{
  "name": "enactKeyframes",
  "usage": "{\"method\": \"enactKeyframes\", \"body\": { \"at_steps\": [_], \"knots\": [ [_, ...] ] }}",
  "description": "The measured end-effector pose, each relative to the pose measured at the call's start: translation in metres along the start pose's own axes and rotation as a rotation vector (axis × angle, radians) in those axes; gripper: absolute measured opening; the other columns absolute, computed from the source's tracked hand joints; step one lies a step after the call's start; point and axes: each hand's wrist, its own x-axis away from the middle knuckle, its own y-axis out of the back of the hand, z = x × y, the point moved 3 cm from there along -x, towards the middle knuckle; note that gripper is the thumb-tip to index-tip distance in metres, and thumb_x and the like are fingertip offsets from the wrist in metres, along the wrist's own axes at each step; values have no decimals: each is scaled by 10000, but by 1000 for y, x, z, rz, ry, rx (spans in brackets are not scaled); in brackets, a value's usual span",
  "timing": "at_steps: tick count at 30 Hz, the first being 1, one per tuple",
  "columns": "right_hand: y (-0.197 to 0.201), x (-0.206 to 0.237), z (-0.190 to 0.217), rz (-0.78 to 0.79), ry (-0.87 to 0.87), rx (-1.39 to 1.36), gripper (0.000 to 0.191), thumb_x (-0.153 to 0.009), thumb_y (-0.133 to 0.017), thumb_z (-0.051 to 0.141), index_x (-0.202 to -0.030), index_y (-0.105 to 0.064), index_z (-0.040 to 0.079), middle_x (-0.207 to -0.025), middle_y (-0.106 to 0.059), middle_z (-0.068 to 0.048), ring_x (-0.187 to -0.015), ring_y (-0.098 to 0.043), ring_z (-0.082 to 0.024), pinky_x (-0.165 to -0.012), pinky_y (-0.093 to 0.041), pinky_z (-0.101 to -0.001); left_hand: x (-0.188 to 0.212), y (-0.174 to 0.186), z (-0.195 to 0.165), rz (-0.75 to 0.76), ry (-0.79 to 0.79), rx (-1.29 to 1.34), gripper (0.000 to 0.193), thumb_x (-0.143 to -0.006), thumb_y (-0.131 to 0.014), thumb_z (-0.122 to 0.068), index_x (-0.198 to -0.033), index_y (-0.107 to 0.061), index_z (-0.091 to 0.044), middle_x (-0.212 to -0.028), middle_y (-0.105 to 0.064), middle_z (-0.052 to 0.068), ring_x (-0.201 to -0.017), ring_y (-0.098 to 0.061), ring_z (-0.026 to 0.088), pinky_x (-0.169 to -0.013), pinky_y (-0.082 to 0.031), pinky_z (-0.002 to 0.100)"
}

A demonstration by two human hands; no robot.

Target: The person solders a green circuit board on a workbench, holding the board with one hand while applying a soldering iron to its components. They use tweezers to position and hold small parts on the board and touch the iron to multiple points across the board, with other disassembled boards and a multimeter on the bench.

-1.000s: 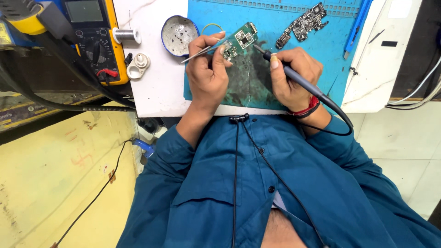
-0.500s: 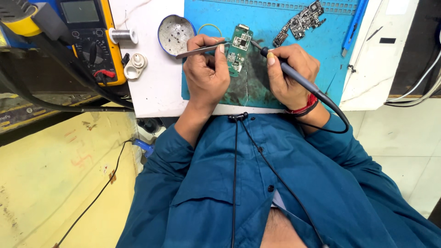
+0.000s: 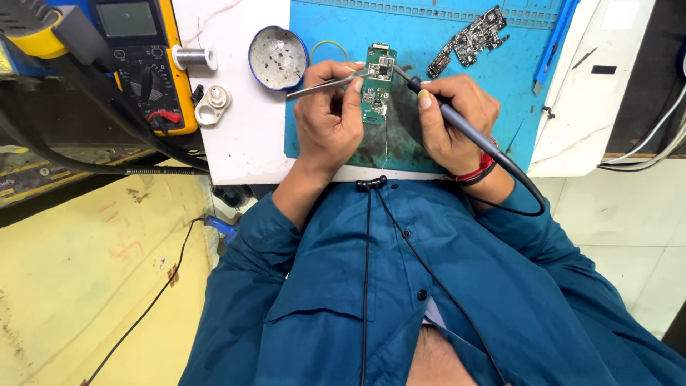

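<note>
Upper middle of the frame: the left hand [image 3: 330,125] grips tweezers [image 3: 325,83], the right hand [image 3: 450,118] grips a soldering iron [image 3: 457,123]; both tips meet on the green circuit board [image 3: 376,84] lying on the blue mat [image 3: 514,86].

A green circuit board [image 3: 377,86] is lying on a bright blue mat [image 3: 514,93] (smudged dark in the middle). The soldering iron [image 3: 464,129] is showing a black handle and cable. A grey-black board fragment [image 3: 468,39] is resting nearby. The multimeter [image 3: 146,64] is wearing yellow casing, the dish [image 3: 277,57] a blue rim, the tabletop [image 3: 243,143] white, the shirt [image 3: 400,300] teal-blue.
</note>
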Motion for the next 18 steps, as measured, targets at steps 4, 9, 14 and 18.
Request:
{"method": "enactKeyframes", "body": {
  "at_steps": [4,9,14,18],
  "knots": [
    [-2,-2,2,20,-16,3,70,-1064,-718,57,-1067,-687,-6,-914,-692,-130,-713,-646,-225,-604,-475,-308,-2,-2,-4,54,-34,-78,144,-1055,-636,14,-1150,-547,-45,-1155,-761,85,-788,-730,93,-669,-570,249],
    [-1,-3,2,27,-8,24,62,-1037,-727,49,-1035,-691,-1,-855,-674,-120,-682,-632,-235,-631,-466,-343,-2,-3,-7,40,-3,-136,141,-1043,-637,20,-1126,-551,-55,-1127,-774,86,-755,-727,121,-651,-561,262],
    [-2,-3,2,30,-11,19,57,-1047,-717,48,-1039,-687,1,-862,-676,-117,-689,-638,-234,-594,-467,-321,-2,-2,-8,37,10,-144,137,-1044,-638,18,-1117,-552,-59,-1119,-775,78,-756,-738,119,-656,-570,260],
    [-1,-3,1,27,-18,27,56,-1048,-714,49,-1035,-687,2,-862,-677,-117,-689,-642,-234,-593,-469,-320,-3,-2,-8,37,-8,-149,143,-1044,-634,20,-1124,-548,-62,-1124,-769,72,-794,-755,129,-674,-578,261]
  ]
}}
